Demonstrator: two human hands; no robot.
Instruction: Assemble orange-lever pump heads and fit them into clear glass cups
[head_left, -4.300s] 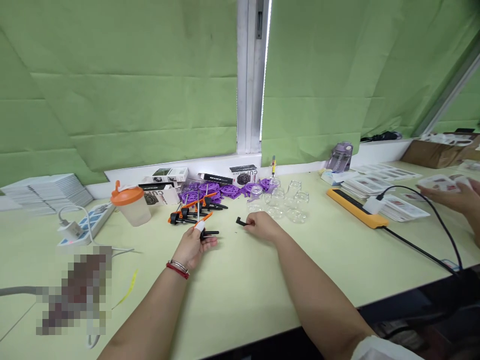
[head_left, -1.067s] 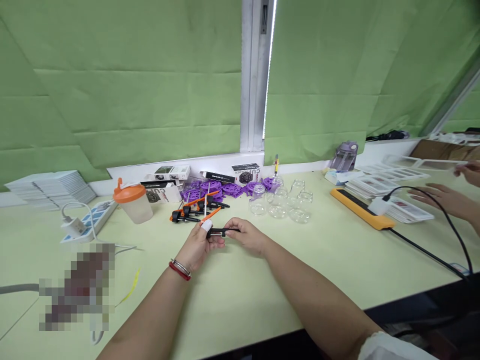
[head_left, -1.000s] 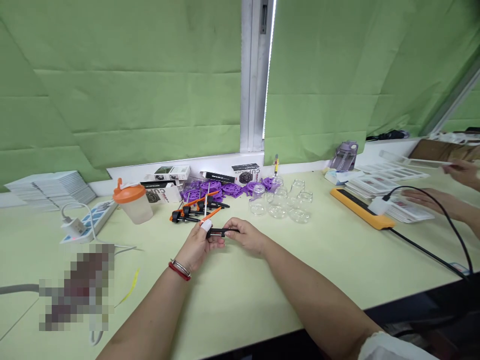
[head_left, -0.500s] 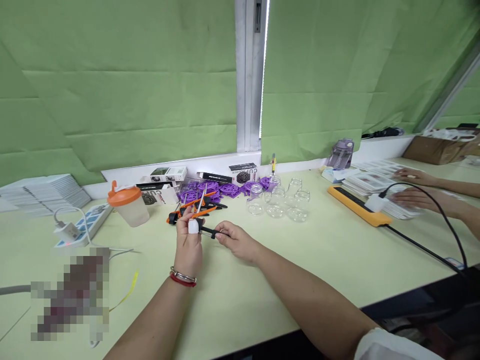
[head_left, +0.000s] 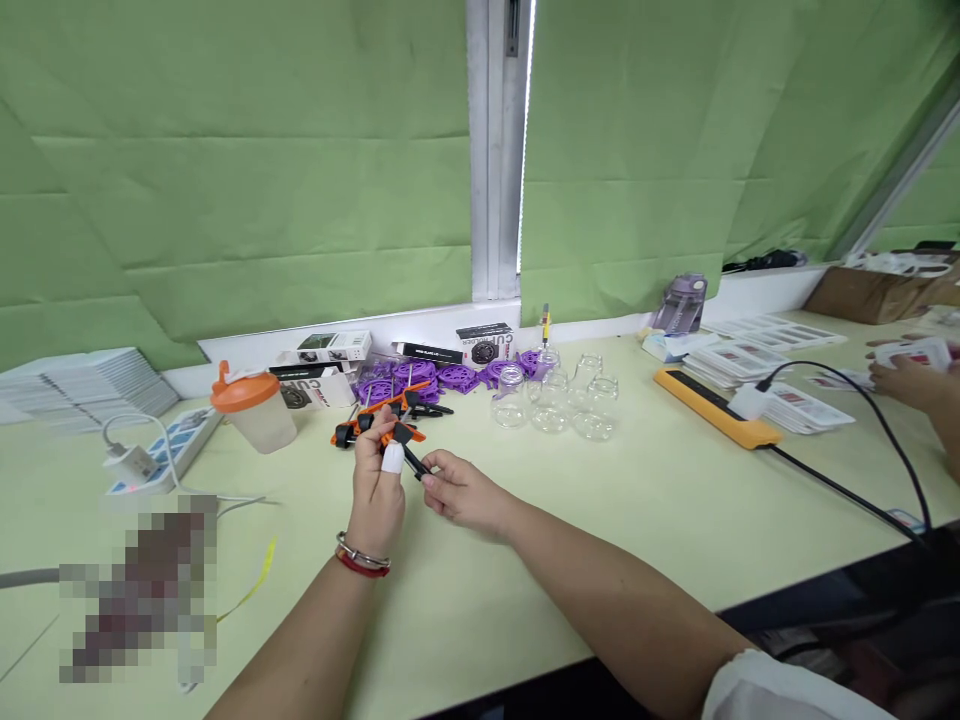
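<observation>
Between both hands, over the table, is a slim orange-and-black part (head_left: pixel 415 463) with a rod-like black end. My left hand (head_left: pixel 378 485), with a white cover on one digit, is closed around its upper, orange side. The lower black end is pinched in the fingers of my right hand (head_left: pixel 461 490); my fingers hide some of its detail. Just beyond my left hand lies a pile of similar orange and black pieces (head_left: pixel 345 434), some with metal rods. Several purple openwork pieces (head_left: pixel 457 377) lie behind that pile.
Clear glass jars (head_left: pixel 595 412) stand right of centre. An orange-lidded cup (head_left: pixel 259 410), cup-holder boxes (head_left: pixel 319 388) and a white power strip (head_left: pixel 169 450) are to the left. A yellow power strip (head_left: pixel 716 408) lies right, near a co-worker's hands (head_left: pixel 911 370) and stacked cards (head_left: pixel 806 408).
The orange-and-black part has turned in my hands, its black end now tilting more steeply down to the right. The co-worker's hands have moved right, off the card stacks, and hold a white item.
</observation>
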